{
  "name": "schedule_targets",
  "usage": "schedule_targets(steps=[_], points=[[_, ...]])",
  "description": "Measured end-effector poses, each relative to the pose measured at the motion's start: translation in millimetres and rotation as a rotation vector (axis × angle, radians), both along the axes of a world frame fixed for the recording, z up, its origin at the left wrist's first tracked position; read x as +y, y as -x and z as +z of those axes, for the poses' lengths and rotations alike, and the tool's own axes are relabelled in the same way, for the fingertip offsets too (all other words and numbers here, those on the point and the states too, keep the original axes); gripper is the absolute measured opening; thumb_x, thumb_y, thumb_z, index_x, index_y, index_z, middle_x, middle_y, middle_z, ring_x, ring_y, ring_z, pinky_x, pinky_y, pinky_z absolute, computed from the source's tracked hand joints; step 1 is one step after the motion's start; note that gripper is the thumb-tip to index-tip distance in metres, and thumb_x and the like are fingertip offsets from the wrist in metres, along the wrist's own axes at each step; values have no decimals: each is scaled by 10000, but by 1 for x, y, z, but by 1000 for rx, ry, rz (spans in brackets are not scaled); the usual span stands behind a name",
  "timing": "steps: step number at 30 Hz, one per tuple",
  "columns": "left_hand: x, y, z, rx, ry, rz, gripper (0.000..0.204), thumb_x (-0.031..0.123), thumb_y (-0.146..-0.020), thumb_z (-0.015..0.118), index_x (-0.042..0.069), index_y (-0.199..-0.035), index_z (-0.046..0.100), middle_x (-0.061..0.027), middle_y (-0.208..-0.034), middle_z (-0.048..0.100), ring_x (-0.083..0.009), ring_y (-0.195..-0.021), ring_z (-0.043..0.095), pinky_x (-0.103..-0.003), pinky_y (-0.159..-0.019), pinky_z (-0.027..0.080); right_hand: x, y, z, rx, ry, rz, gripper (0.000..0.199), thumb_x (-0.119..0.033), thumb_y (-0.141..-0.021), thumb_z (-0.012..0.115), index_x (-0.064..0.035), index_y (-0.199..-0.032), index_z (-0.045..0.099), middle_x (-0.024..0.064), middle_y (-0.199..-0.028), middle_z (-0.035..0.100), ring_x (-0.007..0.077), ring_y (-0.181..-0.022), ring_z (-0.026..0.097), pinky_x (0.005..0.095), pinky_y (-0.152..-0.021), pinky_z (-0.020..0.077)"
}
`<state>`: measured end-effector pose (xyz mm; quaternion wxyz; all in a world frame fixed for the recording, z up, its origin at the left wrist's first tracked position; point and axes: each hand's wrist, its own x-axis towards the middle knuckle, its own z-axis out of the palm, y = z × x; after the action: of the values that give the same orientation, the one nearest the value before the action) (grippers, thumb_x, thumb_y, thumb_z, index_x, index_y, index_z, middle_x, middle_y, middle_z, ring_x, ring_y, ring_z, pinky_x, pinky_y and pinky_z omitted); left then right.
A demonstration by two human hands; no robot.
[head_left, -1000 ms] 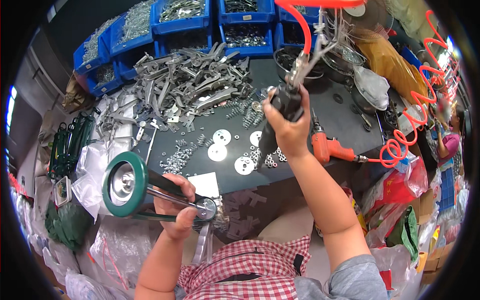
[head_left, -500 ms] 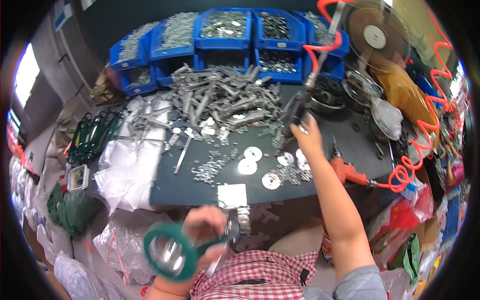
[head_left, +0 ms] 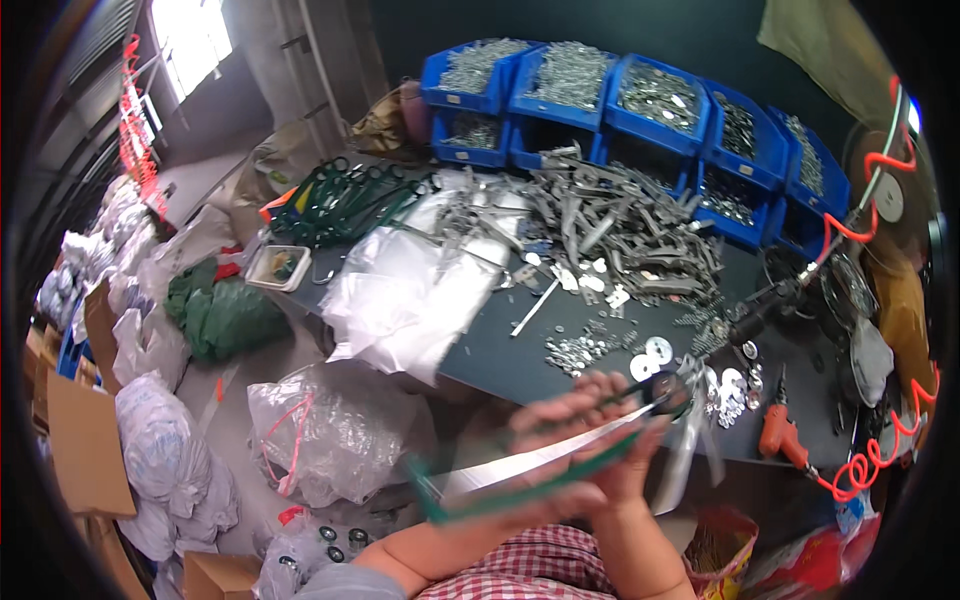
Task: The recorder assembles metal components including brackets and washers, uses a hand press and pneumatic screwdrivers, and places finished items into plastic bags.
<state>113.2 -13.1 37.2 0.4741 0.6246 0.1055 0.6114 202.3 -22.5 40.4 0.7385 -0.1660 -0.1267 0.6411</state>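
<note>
Green-rimmed metal piece [head_left: 530, 470], long and flat with a silvery face and a round end, is held close to the camera, just above the person's checked shirt [head_left: 520, 575] and in front of the near edge of the dark surface [head_left: 500, 350]. It is blurred by motion, so its exact shape is hard to tell. Both hands meet on it: the left hand [head_left: 560, 410] curls its fingers over the top edge, and the right hand [head_left: 625, 470] closes around it from below, probably to steady it at chest height where it can be looked at.

Just beyond the hands, flat round silver washers [head_left: 655, 355] and small loose metal bits lie scattered on the surface within easy reach. An orange power tool [head_left: 780, 435] rests to the right with a coiled orange air hose [head_left: 880, 450]. Clear plastic bags [head_left: 400, 290] spread over the left part. Farther back sits a heap of grey metal brackets [head_left: 620, 220], and behind it a row of blue plastic bins [head_left: 640, 110] filled with metal hardware. White sacks [head_left: 160, 450] crowd the floor at left.
</note>
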Motion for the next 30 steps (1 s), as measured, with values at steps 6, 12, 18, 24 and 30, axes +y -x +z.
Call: schedule_targets(steps=[6,12,18,24,30], points=[[48,126,-43,737,-382,672,599,204,-626,770,25,-1128,496,-148,-1104,549,-331,-1034,519,-425,-877,419,1,-64,-22,-140,98,179,670,-562,-812,502,-43,-1222,396,58,-925,534,160,-786,543,307,-654,451],[128,252,-54,1138,-315,1293,453,254,-800,618,-64,-1100,498,-215,-1123,530,-358,-1021,522,-428,-866,412,-4,-37,-46,-509,176,334,664,-513,-774,583,-73,-1233,389,98,-911,535,215,-747,574,347,-621,482],[125,244,-45,844,211,843,201,177,-786,634,-22,-769,615,-119,-758,630,-185,-679,582,-290,-621,440,-30,-21,-49,-430,75,442,791,-464,-719,679,-30,-1267,308,165,-1031,517,259,-850,599,374,-694,523],[147,240,-45,562,517,829,221,132,-765,649,-16,-640,543,27,-568,473,-33,-564,390,-227,-500,330,-51,-22,-46,-351,70,421,859,-436,-663,743,-35,-1274,292,166,-1012,530,294,-887,601,409,-727,534],[138,210,-35,839,323,706,221,148,-778,626,30,-623,522,8,-538,452,-86,-510,392,-272,-485,335,-69,-29,-52,-385,74,388,813,-433,-671,739,-18,-1232,322,162,-1012,530,296,-835,614,376,-699,534]])
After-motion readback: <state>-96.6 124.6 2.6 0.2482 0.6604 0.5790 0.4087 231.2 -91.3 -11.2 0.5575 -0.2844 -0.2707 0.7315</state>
